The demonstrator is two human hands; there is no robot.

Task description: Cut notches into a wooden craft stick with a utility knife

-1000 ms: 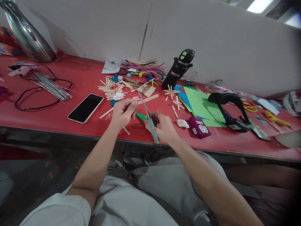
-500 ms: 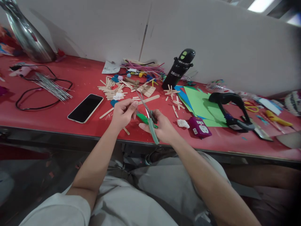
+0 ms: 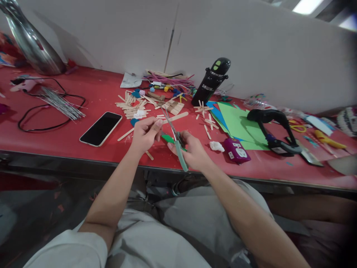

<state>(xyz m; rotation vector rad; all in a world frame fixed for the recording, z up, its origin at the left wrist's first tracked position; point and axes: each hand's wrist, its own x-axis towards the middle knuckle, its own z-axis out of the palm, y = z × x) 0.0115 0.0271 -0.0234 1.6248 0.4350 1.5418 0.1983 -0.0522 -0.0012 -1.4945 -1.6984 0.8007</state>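
Note:
My left hand (image 3: pixel 145 133) pinches one end of a long wooden craft stick (image 3: pixel 176 117) that points up and to the right over the red table (image 3: pixel 83 89). My right hand (image 3: pixel 192 150) grips green-handled scissors (image 3: pixel 178 147), whose metal blades are parted and cross the stick near my left fingertips. Both hands hover just above the table's front edge. A pile of loose wooden sticks (image 3: pixel 134 106) lies just beyond my left hand.
A black phone (image 3: pixel 100 128) lies left of my hands. A black bottle (image 3: pixel 212 80) stands by the wall, with green and blue paper sheets (image 3: pixel 237 123), a purple box (image 3: pixel 236 150) and a black glue gun (image 3: pixel 272 128) to the right. Cable and thin wires (image 3: pixel 52 100) lie far left.
The scissor blades have opened a little around the stick. My right hand's fingers have shifted on the handles. My left hand has stayed in place.

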